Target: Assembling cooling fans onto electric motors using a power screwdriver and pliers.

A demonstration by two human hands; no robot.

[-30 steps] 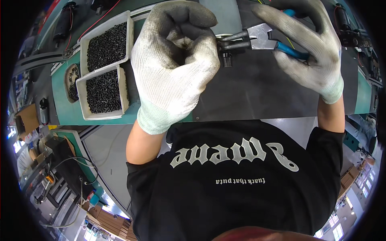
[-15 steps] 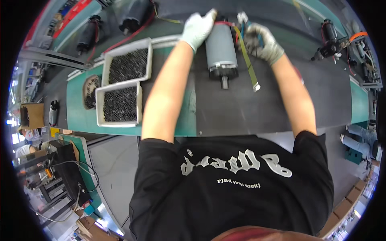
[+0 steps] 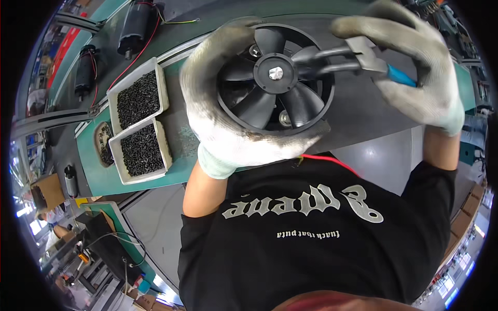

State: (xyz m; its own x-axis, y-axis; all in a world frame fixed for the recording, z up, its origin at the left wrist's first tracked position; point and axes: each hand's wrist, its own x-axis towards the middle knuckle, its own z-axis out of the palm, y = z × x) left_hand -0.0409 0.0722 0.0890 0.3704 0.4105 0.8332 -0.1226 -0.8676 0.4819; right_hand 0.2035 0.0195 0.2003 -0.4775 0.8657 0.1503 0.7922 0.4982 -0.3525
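Note:
A motor with a black fan (image 3: 276, 73) is tipped up so its fan end faces me. The fan's blades sit inside a round black ring, with a bright shaft end at the hub's centre. My gloved left hand (image 3: 223, 114) wraps round the ring's left and lower edge, its palm smudged dark. In my gloved right hand (image 3: 423, 72) are pliers (image 3: 369, 56) with a blue handle. Their two dark prongs reach over the fan's right side towards the hub; whether they touch it I cannot tell. A red wire (image 3: 332, 158) trails below the fan over my shirt.
Two white bins (image 3: 165, 85) of small black parts stand on the green left side of the bench, beside a smaller round dish (image 3: 101, 145). Farther left lie dark motors (image 3: 132, 28) with red wires. A metal rail (image 3: 62, 120) runs along the left.
The grey motor has been lifted from the mat and turned so its fan end shows, close to me. My left hand now cups the ring, and my right hand has brought the pliers to the fan.

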